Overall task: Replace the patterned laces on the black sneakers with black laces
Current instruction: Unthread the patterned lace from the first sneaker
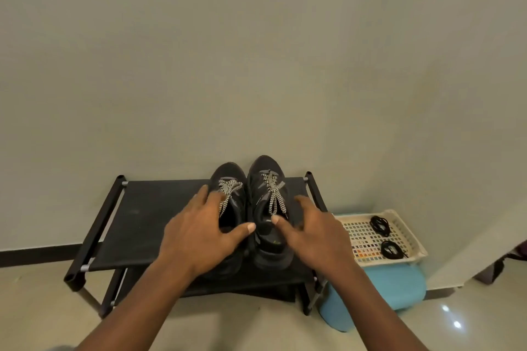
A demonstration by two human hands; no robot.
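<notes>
Black shoe rack (pixel 142 225) against the wall (pixel 256 51); cream perforated tray (pixel 413 235) on a blue stool (pixel 393 285) beside it

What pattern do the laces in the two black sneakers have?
White with black diagonal stripes: the patterned laces show best in the head view.

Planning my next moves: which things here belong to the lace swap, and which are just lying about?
For the job: black sneakers, patterned laces, two black lace bundles, left hand and right hand on the sneakers.
Just lying about: black shoe rack, cream basket under the bundles, blue stool beneath it.
</notes>
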